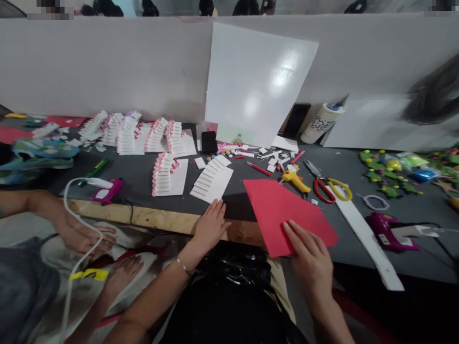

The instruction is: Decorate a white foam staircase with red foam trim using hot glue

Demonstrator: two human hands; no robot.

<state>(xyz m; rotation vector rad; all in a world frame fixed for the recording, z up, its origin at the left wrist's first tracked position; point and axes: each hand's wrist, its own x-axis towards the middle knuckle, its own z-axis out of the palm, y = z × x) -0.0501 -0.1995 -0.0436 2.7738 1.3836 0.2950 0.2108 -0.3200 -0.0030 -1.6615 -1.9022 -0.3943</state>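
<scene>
My right hand [311, 260] holds a red sheet [287, 210] at its lower right part, fingers on top and the thumb hidden beneath. The sheet lies over the table's front edge. My left hand [212, 222] rests on the wooden table edge, fingers loosely spread, with its fingertips at the lower edge of a white card [224, 184] bearing a row of white strips. Left of that card lies another white card [177, 179] with strips and pink-red pieces along its side. The yellow glue gun [296, 180] lies just beyond the red sheet.
Red and yellow scissors [324, 184] and a long white strip [366, 239] lie at the right. Purple devices [390, 231] with cables sit on both sides. A white board [258, 86] leans at the back. Another person's hands [84, 236] are at the left, below the table edge.
</scene>
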